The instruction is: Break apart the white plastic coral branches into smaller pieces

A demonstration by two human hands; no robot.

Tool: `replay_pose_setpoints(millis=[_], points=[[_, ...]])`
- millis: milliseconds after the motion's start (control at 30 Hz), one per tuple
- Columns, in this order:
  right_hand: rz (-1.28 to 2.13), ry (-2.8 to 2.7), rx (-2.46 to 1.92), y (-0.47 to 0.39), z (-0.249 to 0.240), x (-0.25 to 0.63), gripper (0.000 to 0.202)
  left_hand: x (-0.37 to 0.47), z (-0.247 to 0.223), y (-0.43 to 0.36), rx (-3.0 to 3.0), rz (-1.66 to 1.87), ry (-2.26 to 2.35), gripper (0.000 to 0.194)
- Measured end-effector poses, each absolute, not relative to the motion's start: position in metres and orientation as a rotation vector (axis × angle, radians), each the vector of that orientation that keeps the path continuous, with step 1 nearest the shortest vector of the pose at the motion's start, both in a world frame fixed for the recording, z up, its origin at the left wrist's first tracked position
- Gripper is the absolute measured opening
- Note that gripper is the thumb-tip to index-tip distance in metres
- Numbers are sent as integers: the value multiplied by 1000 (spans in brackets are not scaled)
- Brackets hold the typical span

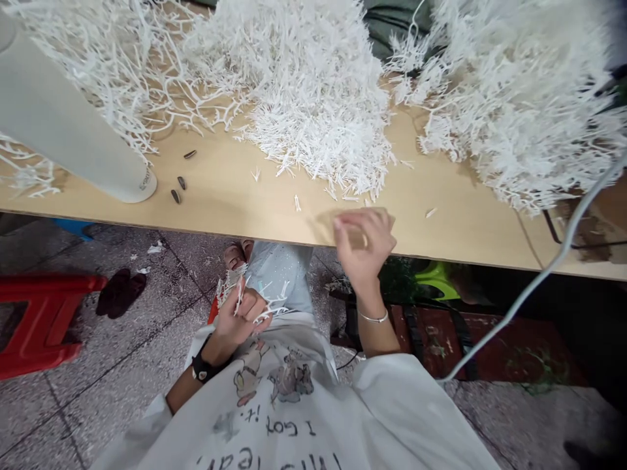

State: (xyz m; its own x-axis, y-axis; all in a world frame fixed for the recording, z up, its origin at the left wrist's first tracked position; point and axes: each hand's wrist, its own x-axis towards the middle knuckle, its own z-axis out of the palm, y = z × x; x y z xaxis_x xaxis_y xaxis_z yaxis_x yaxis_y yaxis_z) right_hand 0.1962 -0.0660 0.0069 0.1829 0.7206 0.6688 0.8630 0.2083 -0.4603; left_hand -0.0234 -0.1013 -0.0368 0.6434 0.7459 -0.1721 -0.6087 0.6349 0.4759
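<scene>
My left hand [243,312], with a black band at the wrist, is closed around several white branched plastic pieces [277,301] in front of my shirt. My right hand [365,241], wearing a silver bangle, is over the table's front edge, blurred by motion. Its fingers are curled with thumb and index close together; whether something small is between them cannot be made out. Beyond it lies a big heap of small white plastic pieces [318,111]. One loose forked piece [296,203] lies on the wooden table [220,196] left of my right hand.
More white heaps stand at the back left [122,72] and right [519,104]. A white cylinder [98,130] leans in at left, near three dark seeds [181,183]. A pale cable [529,287] crosses the right side. A red stool [44,313] and dark shoes [121,292] are on the floor.
</scene>
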Motion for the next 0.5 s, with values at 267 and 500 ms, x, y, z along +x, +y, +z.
replay_pose_setpoints(millis=[267,500], points=[[757,-1902,-1272,-95,-16,155,37,-21,-42,-103,417,774,313,73],[1774,-1649,-855,-104,-37,162,51,-21,-39,-102,400,774,247,71]])
